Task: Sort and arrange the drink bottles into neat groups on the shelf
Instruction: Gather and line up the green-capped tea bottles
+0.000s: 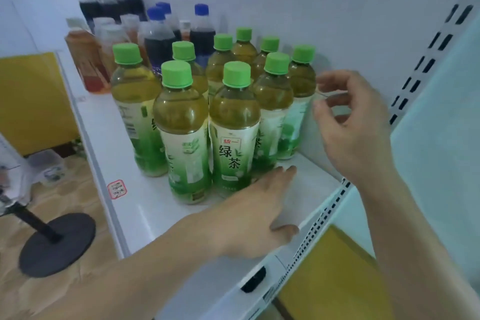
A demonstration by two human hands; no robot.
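Head view: green tea bottles (233, 122) standing upright in a tight cluster on the shelf (145, 205), probably already grouped by kind. Left hand (259, 213) flat on the shelf, fingers straight, holding nothing. Right hand (355, 122) beside the cluster, fingers loosely curled, empty, seemingly for nudging. Dark blue-capped bottles (158, 39) behind, separate.

- Green tea bottles (233, 127) with green caps stand clustered on the white shelf (306, 189).
- The left hand (257, 213) lies flat beside the front bottle's base.
- The right hand (355, 122) hovers, fingers loosely curled, near the rightmost bottle.
- Dark cola bottles (158, 39) stand behind.
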